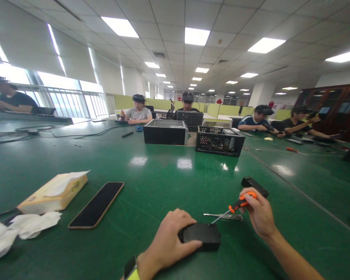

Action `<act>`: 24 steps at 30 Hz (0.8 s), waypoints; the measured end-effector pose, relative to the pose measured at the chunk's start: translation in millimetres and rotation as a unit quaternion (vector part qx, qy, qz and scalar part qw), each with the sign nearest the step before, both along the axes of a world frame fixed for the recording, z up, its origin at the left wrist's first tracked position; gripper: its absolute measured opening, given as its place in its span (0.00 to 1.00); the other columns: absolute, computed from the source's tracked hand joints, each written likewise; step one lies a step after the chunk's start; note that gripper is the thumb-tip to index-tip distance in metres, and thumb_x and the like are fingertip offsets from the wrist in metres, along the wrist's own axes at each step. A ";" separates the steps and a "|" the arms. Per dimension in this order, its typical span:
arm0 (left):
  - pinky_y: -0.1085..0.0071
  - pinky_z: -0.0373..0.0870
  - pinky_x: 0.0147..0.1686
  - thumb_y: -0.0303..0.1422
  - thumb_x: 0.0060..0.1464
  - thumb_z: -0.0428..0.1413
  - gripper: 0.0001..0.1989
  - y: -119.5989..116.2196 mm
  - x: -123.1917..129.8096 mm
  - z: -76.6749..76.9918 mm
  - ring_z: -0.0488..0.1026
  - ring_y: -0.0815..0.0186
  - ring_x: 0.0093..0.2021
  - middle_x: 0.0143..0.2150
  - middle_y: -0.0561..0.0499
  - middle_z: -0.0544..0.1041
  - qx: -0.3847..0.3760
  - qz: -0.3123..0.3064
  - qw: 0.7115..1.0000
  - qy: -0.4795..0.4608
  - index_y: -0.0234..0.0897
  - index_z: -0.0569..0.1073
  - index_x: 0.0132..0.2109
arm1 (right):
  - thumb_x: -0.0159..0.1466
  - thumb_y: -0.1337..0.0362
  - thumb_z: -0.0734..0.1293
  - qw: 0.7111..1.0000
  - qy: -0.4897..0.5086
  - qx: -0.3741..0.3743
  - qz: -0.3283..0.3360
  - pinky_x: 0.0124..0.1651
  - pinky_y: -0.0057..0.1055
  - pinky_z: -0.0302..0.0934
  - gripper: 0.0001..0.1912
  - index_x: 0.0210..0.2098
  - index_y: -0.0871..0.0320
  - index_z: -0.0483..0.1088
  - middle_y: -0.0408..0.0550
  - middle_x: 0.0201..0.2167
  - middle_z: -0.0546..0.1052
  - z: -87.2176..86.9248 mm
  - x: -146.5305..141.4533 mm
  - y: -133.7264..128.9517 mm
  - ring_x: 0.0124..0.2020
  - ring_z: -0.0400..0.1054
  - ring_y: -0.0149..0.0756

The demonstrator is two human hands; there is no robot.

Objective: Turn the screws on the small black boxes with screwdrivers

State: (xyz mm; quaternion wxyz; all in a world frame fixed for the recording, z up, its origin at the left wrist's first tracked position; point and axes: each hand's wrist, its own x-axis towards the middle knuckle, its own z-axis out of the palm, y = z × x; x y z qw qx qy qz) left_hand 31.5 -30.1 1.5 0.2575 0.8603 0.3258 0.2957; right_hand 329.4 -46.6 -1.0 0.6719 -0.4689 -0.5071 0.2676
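Note:
My left hand [175,235] grips a small black box [204,235] by its left end, thumb along the near side, and the box lies on the green table. In my right hand [259,214] is an orange and black screwdriver [236,205], held by the handle and slanting down to the left. Its tip touches or nearly touches the box's far top edge; whether a screw sits there is too small to tell. Just behind the box lies a second screwdriver [226,216] with a clear handle. Another black box [254,186] rests beyond my right hand.
Left of my hands are a phone [97,205], a tissue pack [54,192] and crumpled tissues [32,225]. Two computer cases [165,132] stand across the green table [151,175]. Several people sit around it. A red screwdriver [296,151] lies far right; cables [26,132] run at far left.

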 end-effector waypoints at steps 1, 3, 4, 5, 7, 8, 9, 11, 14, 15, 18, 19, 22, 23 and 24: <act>0.62 0.66 0.45 0.38 0.48 0.67 0.18 0.3 -0.1 -0.1 0.72 0.55 0.44 0.43 0.48 0.78 0.005 -0.001 1.000 0.002 0.40 0.78 0.46 | 0.62 0.57 0.67 1.000 -0.001 0.000 0.002 0.23 0.28 0.59 0.10 0.31 0.57 0.70 0.43 0.26 0.68 -0.4 0.4 0.1 0.22 0.63 0.32; 0.62 0.66 0.44 0.40 0.48 0.67 0.18 0.9 -0.2 0.2 0.72 0.55 0.43 0.42 0.48 0.78 0.018 -0.004 1.000 0.008 0.40 0.78 0.46 | 0.62 0.57 0.67 1.000 -0.004 0.002 0.005 0.23 0.28 0.60 0.09 0.31 0.57 0.70 0.43 0.28 0.68 -1.0 1.0 0.0 0.22 0.63 0.32; 0.62 0.65 0.43 0.40 0.49 0.67 0.17 1.2 -0.3 0.5 0.72 0.55 0.42 0.42 0.48 0.78 0.025 -0.005 1.000 0.012 0.40 0.79 0.46 | 0.62 0.57 0.67 1.000 -0.005 0.002 0.005 0.23 0.28 0.60 0.09 0.31 0.57 0.71 0.43 0.28 0.68 -1.3 1.2 -0.3 0.22 0.63 0.31; 0.62 0.65 0.43 0.41 0.50 0.66 0.17 1.4 -0.3 0.6 0.72 0.55 0.42 0.41 0.47 0.78 0.034 -0.005 0.999 0.017 0.39 0.79 0.46 | 0.62 0.58 0.67 1.000 -0.005 0.002 0.006 0.23 0.28 0.60 0.09 0.32 0.57 0.71 0.43 0.29 0.68 -1.4 1.4 -0.8 0.23 0.63 0.31; 0.63 0.65 0.42 0.42 0.50 0.66 0.17 2.4 -0.3 0.3 0.72 0.55 0.41 0.41 0.47 0.79 0.054 -0.008 0.998 0.030 0.39 0.79 0.45 | 0.62 0.58 0.67 1.000 -0.009 0.003 0.007 0.24 0.28 0.60 0.08 0.32 0.57 0.71 0.43 0.29 0.68 -0.6 1.5 -2.2 0.23 0.63 0.31; 0.63 0.65 0.41 0.43 0.51 0.65 0.17 3.3 -0.2 -0.2 0.72 0.55 0.41 0.40 0.47 0.79 0.065 -0.011 0.997 0.037 0.39 0.79 0.45 | 0.62 0.58 0.67 1.000 -0.015 0.005 0.008 0.24 0.28 0.60 0.08 0.32 0.57 0.71 0.43 0.29 0.68 0.6 1.5 -3.2 0.23 0.63 0.31; 0.63 0.65 0.41 0.44 0.51 0.65 0.18 4.4 0.0 -0.9 0.71 0.55 0.40 0.40 0.47 0.79 0.077 -0.014 0.996 0.043 0.39 0.79 0.45 | 0.62 0.58 0.67 1.000 -0.025 0.007 0.010 0.24 0.28 0.60 0.08 0.32 0.57 0.71 0.43 0.29 0.68 2.6 1.4 -4.2 0.23 0.63 0.31; 0.63 0.65 0.39 0.45 0.51 0.65 0.18 7.7 0.4 -2.5 0.71 0.56 0.39 0.38 0.47 0.79 0.099 -0.023 0.994 0.051 0.39 0.79 0.44 | 0.63 0.58 0.66 0.998 -0.061 0.011 0.016 0.24 0.28 0.60 0.08 0.33 0.57 0.71 0.43 0.29 0.68 9.3 1.0 -5.9 0.23 0.63 0.31; 0.64 0.64 0.38 0.45 0.49 0.66 0.18 12.8 1.0 -4.3 0.71 0.57 0.38 0.37 0.48 0.78 0.129 -0.028 0.990 0.050 0.39 0.80 0.43 | 0.64 0.59 0.65 0.988 -0.148 0.020 0.042 0.25 0.27 0.59 0.08 0.32 0.57 0.70 0.42 0.27 0.67 26.9 -1.0 -5.3 0.22 0.62 0.30; 0.65 0.65 0.37 0.45 0.48 0.67 0.18 14.0 1.1 -4.5 0.71 0.57 0.38 0.37 0.48 0.78 0.137 -0.028 0.989 0.050 0.38 0.80 0.42 | 0.64 0.59 0.65 0.982 -0.180 0.024 0.055 0.25 0.27 0.59 0.08 0.32 0.56 0.71 0.41 0.27 0.67 34.4 -2.5 -3.9 0.23 0.62 0.31; 0.65 0.66 0.37 0.45 0.47 0.68 0.19 14.8 0.9 -4.9 0.70 0.57 0.37 0.37 0.47 0.77 0.154 -0.025 0.986 0.051 0.37 0.80 0.42 | 0.64 0.60 0.64 0.960 -0.261 0.035 0.095 0.27 0.28 0.58 0.08 0.32 0.56 0.70 0.40 0.25 0.68 58.6 -10.6 3.0 0.23 0.61 0.31; 0.65 0.66 0.37 0.46 0.47 0.68 0.19 14.3 0.8 -5.1 0.70 0.57 0.37 0.37 0.47 0.77 0.156 -0.025 0.986 0.052 0.37 0.80 0.41 | 0.64 0.60 0.64 0.953 -0.282 0.035 0.105 0.28 0.28 0.57 0.08 0.32 0.56 0.70 0.40 0.25 0.68 66.2 -14.3 5.7 0.23 0.61 0.30; 0.64 0.67 0.36 0.48 0.45 0.68 0.21 13.3 1.0 -5.8 0.70 0.57 0.37 0.36 0.47 0.77 0.156 -0.026 0.986 0.055 0.37 0.80 0.41 | 0.64 0.61 0.64 0.935 -0.327 0.029 0.132 0.28 0.27 0.56 0.08 0.30 0.57 0.69 0.39 0.24 0.67 82.8 -26.1 13.0 0.23 0.61 0.30; 0.64 0.67 0.36 0.48 0.45 0.69 0.22 13.6 1.4 -5.6 0.71 0.57 0.36 0.36 0.47 0.77 0.156 -0.026 0.986 0.055 0.37 0.80 0.40 | 0.64 0.61 0.64 0.932 -0.334 0.027 0.136 0.28 0.27 0.55 0.08 0.30 0.57 0.69 0.39 0.23 0.67 85.6 -29.6 15.0 0.23 0.60 0.30; 0.64 0.67 0.36 0.49 0.44 0.69 0.22 14.2 1.8 -5.0 0.71 0.57 0.36 0.35 0.47 0.77 0.155 -0.026 0.986 0.053 0.37 0.80 0.40 | 0.63 0.61 0.64 0.932 -0.336 0.027 0.136 0.28 0.27 0.55 0.08 0.30 0.57 0.69 0.38 0.23 0.66 87.1 -32.8 16.7 0.23 0.60 0.30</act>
